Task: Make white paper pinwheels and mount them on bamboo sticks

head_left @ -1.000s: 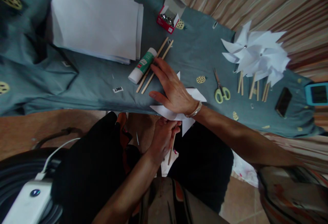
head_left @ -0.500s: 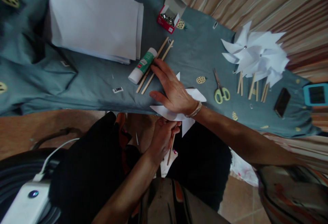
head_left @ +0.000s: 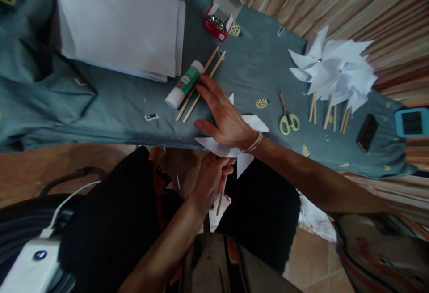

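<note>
A white paper pinwheel (head_left: 246, 163) lies at the table's front edge, partly covered by my right hand. My left hand (head_left: 211, 174) is closed around the wooden stick (head_left: 221, 197) just below the pinwheel's paper blades. Over the blades my right hand (head_left: 224, 118) lies stretched out, palm down, fingers apart and pointing to the upper left. Its fingertips reach two loose wooden sticks (head_left: 205, 85); whether they touch is unclear. Beside those sticks rests a glue stick (head_left: 184, 84) with a green label. The pinwheel's centre is hidden under my palm.
A stack of white paper (head_left: 120, 24) lies at the far left. Behind the sticks stands an open red box of metal pins (head_left: 217, 23). To the right are green-handled scissors (head_left: 288, 123), several finished pinwheels (head_left: 338, 69), a dark phone-like object (head_left: 368, 133) and a blue device (head_left: 412, 122).
Both hands keep nearly the same pose on the pinwheel and its stick. The whole view has shifted slightly; nothing was taken up or let go.
</note>
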Demonstrator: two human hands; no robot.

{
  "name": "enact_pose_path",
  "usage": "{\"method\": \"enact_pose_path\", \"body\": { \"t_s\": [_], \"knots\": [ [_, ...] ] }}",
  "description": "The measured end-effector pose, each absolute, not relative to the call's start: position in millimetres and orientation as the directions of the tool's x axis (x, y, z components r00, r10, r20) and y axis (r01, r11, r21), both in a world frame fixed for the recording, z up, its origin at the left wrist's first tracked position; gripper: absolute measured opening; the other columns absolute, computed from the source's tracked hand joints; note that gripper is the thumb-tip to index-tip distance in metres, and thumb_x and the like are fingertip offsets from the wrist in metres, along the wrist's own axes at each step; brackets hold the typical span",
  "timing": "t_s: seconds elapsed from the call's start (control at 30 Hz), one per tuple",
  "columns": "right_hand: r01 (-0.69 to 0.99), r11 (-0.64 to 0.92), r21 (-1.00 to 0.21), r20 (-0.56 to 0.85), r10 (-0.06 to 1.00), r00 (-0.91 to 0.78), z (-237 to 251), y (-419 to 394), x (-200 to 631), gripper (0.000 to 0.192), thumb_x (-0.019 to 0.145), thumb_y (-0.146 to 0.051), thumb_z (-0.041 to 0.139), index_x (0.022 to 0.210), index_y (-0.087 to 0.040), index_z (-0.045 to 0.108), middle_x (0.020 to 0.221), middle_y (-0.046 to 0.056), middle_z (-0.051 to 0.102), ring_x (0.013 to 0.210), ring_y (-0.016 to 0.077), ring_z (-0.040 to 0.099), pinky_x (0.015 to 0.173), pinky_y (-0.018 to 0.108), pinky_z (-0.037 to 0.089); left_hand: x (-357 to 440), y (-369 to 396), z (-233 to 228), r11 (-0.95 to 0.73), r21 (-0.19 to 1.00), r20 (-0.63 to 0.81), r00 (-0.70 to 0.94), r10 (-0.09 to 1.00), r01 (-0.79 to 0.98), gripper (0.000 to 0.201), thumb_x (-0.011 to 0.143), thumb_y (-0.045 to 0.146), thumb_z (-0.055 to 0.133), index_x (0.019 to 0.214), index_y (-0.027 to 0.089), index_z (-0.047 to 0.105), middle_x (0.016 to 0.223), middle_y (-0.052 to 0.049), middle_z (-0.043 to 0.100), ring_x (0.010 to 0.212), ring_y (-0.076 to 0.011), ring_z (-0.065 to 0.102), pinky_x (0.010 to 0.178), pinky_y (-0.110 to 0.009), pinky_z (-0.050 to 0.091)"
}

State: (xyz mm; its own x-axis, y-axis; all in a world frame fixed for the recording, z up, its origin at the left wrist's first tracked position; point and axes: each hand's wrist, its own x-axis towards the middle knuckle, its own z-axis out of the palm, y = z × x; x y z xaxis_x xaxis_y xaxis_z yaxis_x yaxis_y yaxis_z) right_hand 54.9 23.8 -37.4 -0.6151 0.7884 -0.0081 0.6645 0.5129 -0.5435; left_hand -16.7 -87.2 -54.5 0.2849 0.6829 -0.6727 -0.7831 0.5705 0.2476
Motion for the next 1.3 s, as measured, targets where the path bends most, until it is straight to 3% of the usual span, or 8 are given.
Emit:
{"method": "enact_pose_path", "body": {
  "t_s": [0.27,0.4,0.63,0.9,1.07,1.3],
  "knots": [
    [0.594,0.509,-0.623,0.044,0.781,-0.623,-39.3,24.6,55.1,0.082,0.083,-0.074,0.044,0.147,-0.025,0.034,0.159,0.006,0.031,0.150,0.0267,0.018,0.124,0.055,0.017,-17.3,-86.6,-55.9,0.560,0.234,-0.658,0.295,0.693,-0.795,0.017,0.052,0.008,0.066,0.061,0.016,0.053,0.058,0.003,0.050,0.052,-0.0052,0.042,0.042,-0.017,0.016],
    [0.633,0.442,-0.635,-0.026,0.807,-0.590,-32.1,23.4,52.8,0.083,0.077,-0.076,0.052,0.147,-0.034,0.034,0.158,-0.002,0.033,0.150,0.0277,0.017,0.124,0.055,0.017,-17.0,-87.3,-56.9,0.555,0.233,-0.643,0.301,0.704,-0.799,0.018,0.053,0.009,0.067,0.059,0.016,0.051,0.057,0.004,0.047,0.052,-0.0050,0.043,0.041,-0.016,0.016],
    [0.653,0.388,-0.650,-0.068,0.826,-0.559,-33.0,23.0,54.1,0.080,0.078,-0.075,0.052,0.147,-0.038,0.034,0.158,-0.007,0.031,0.151,0.0277,0.015,0.125,0.054,0.017,-18.0,-85.5,-55.4,0.562,0.227,-0.658,0.300,0.691,-0.795,0.015,0.053,0.008,0.068,0.059,0.015,0.055,0.058,0.003,0.049,0.052,-0.0051,0.042,0.041,-0.016,0.016],
    [0.616,0.443,-0.652,-0.008,0.808,-0.589,-37.8,22.8,57.5,0.078,0.082,-0.073,0.049,0.147,-0.032,0.035,0.160,-0.002,0.027,0.151,0.0274,0.016,0.125,0.051,0.018,-22.5,-83.5,-54.5,0.588,0.232,-0.644,0.331,0.690,-0.775,0.013,0.053,0.009,0.068,0.060,0.014,0.058,0.059,0.002,0.050,0.052,-0.0048,0.041,0.040,-0.016,0.016],
    [0.562,0.537,-0.629,0.068,0.758,-0.649,-42.4,25.2,59.8,0.077,0.087,-0.069,0.044,0.148,-0.023,0.033,0.160,0.006,0.028,0.150,0.0249,0.018,0.125,0.049,0.017,-23.3,-82.2,-55.5,0.598,0.237,-0.623,0.353,0.698,-0.765,0.016,0.053,0.009,0.068,0.062,0.013,0.055,0.058,0.004,0.050,0.051,-0.0034,0.042,0.040,-0.015,0.016],
    [0.590,0.517,-0.620,0.033,0.769,-0.639,-42.9,24.5,60.7,0.075,0.086,-0.067,0.050,0.148,-0.028,0.033,0.159,0.004,0.029,0.150,0.0258,0.018,0.125,0.050,0.017,-24.7,-82.5,-55.0,0.602,0.233,-0.621,0.360,0.697,-0.764,0.015,0.055,0.009,0.067,0.062,0.013,0.054,0.058,0.004,0.051,0.051,-0.0036,0.043,0.040,-0.015,0.016]
  ]
}}
